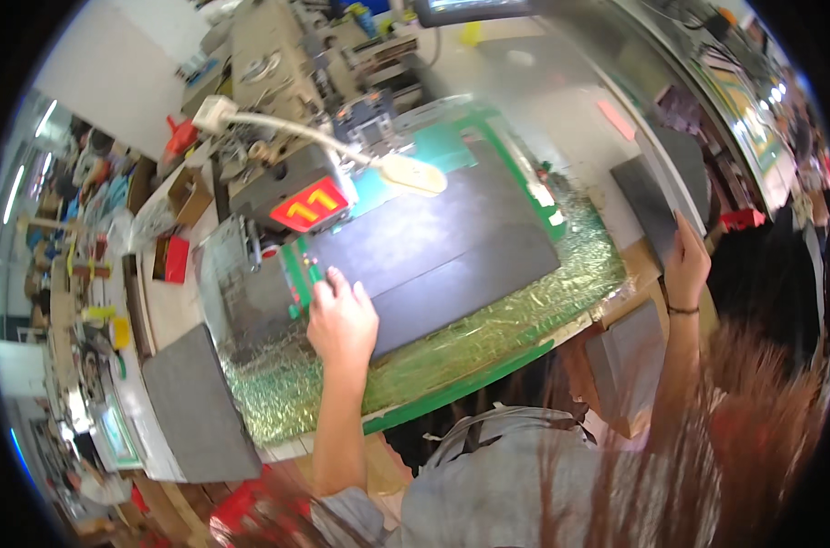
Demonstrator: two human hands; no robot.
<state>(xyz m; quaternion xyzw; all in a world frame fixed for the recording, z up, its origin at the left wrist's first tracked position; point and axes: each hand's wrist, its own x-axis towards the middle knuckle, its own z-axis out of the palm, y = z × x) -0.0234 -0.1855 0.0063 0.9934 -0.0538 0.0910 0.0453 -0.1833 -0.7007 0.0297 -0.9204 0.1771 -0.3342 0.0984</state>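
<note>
A wide dark grey panel (442, 247) lies on the worktable under a bright lamp, with a straight seam across it. Over its left edge rests my left hand (344, 318), fingers a little apart and bent, tips beside a green strip (298, 274) with small coloured bits. I see nothing held in that hand. Out to the right, my right hand (687, 269) grips the near end of a smaller dark grey sheet (646, 196); its fingers close on the edge. The sheet's far end is at the light-coloured side surface.
A sewing machine (292, 187) stands beyond the panel, its white flexible lamp (410, 173) reaching over it. Crinkled gold-green covering (488, 342) lines the table's front. Dark sheets (200, 406) are stacked at left. A grey piece (630, 352) sits in a box below right.
</note>
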